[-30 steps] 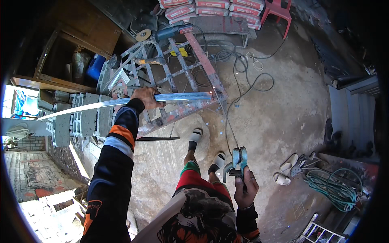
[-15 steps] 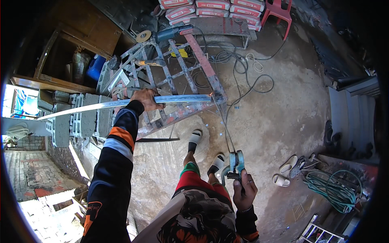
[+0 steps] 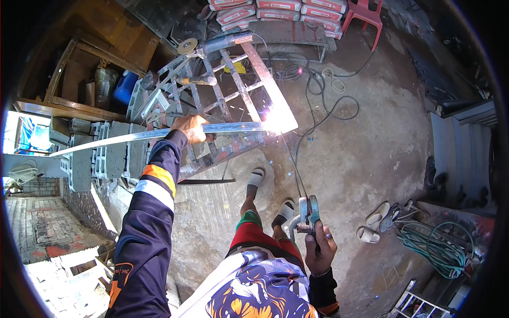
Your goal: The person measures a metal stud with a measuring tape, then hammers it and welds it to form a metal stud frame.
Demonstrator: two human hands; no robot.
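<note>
My left hand (image 3: 190, 128) grips a long shiny metal bar (image 3: 159, 133) that lies level across a metal lattice frame (image 3: 228, 100). My right hand (image 3: 318, 245) holds a blue welding electrode holder (image 3: 307, 212). Its thin rod (image 3: 291, 164) runs up to the bar's right end, where a bright white arc (image 3: 275, 123) glows against the frame. My two feet in white slippers (image 3: 270, 196) stand on the concrete floor below the frame.
An angle grinder (image 3: 217, 43) and a hammer (image 3: 196, 80) lie on the frame. Cables (image 3: 318, 90) snake over the floor, with a green hose coil (image 3: 429, 249) and sandals (image 3: 374, 222) at right. Grey blocks (image 3: 106, 151) stack at left; sacks (image 3: 275, 9) and a red chair (image 3: 366, 16) stand behind.
A bright welding arc has lit at the right end of the bar. My right hand with the electrode holder has shifted slightly; the left hand still holds the bar.
</note>
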